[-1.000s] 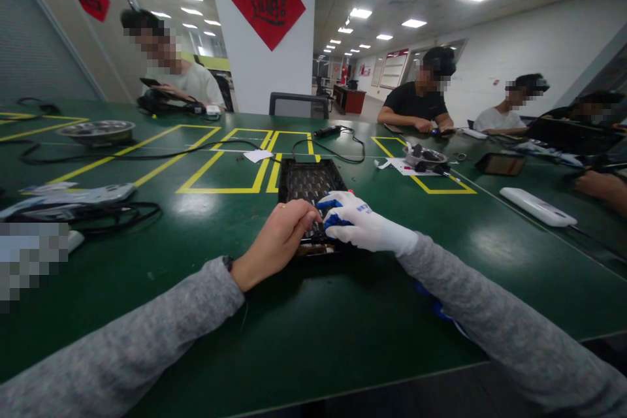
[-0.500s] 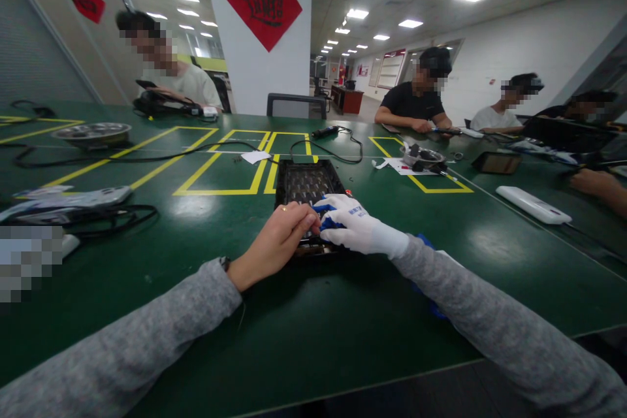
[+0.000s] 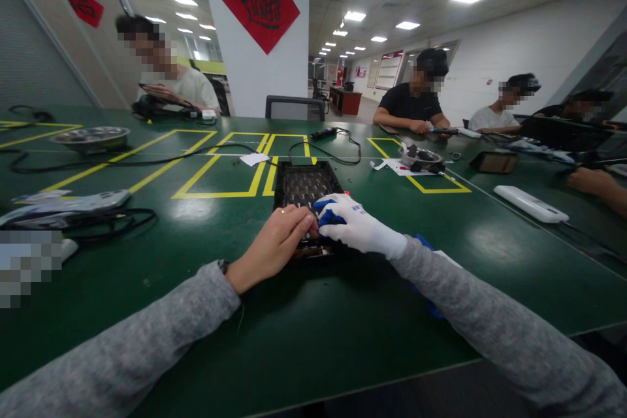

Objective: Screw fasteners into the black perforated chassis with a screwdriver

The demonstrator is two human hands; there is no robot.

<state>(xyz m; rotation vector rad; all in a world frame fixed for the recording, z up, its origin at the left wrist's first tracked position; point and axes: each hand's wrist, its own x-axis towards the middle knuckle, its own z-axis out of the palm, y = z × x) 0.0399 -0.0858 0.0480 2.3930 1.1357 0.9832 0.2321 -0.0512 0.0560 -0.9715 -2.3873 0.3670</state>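
A black rectangular case (image 3: 307, 177) lies on the table in front of me, with rows of small shiny parts in it. My bare left hand (image 3: 277, 235) rests over its near left part, fingers curled and pressed together. My right hand (image 3: 356, 225), in a white glove with blue-coated fingers, reaches over the near right part, its fingers bent close to my left fingertips. Whatever the two hands pinch is hidden by the fingers. Another blue-and-white item (image 3: 431, 310), apparently a glove, lies partly behind my right forearm.
On the green table (image 3: 235, 359) stand a metal bowl (image 3: 91, 138) at left and a filled metal dish (image 3: 420, 155) at right. A black-handled tool (image 3: 324, 133) with a cord lies beyond the case. Cables (image 3: 117, 219) and a white power bank-like block (image 3: 531, 204) flank me. Several people sit around.
My hands stay over the case with only small finger movements. The view has shifted slightly, and more of the blue-and-white item beside my right forearm shows.
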